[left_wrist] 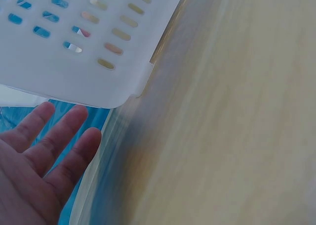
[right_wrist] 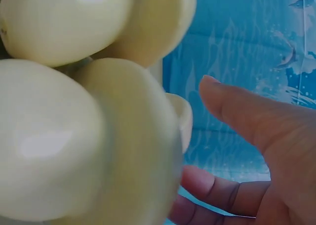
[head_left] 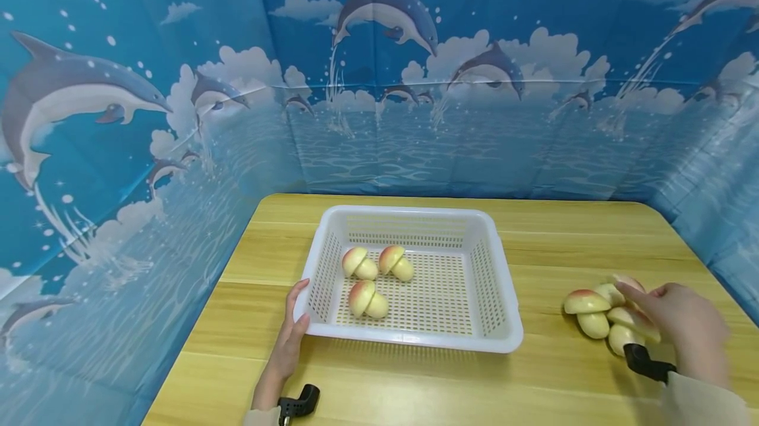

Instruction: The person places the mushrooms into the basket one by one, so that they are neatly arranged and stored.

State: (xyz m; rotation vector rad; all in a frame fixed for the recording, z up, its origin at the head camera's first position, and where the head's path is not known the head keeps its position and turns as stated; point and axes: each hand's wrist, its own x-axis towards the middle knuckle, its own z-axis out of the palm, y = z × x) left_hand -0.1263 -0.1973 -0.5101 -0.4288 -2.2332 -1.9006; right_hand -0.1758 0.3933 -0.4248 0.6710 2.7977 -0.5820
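Observation:
A white perforated plastic basket (head_left: 409, 342) sits on the wooden table, with three toy mushrooms inside: two side by side behind, one mushroom (head_left: 369, 301) in front. My left hand (head_left: 288, 340) touches the basket's near left corner; in the left wrist view three fingers (left_wrist: 61, 148) stretch out straight beside its wall. On the right of the table, several cream mushrooms with reddish caps lie bunched together, among them a mushroom (head_left: 587, 313) on the left side. Over this bunch reaches my right hand (head_left: 682, 314), thumb and fingers spread around the far side of a mushroom (right_wrist: 133, 146).
The wooden table (head_left: 557, 241) has rounded far corners. Behind it and on both sides hangs a blue curtain (head_left: 379, 143) printed with dolphins. Each wrist wears a black camera mount, such as the left mount (head_left: 301, 403).

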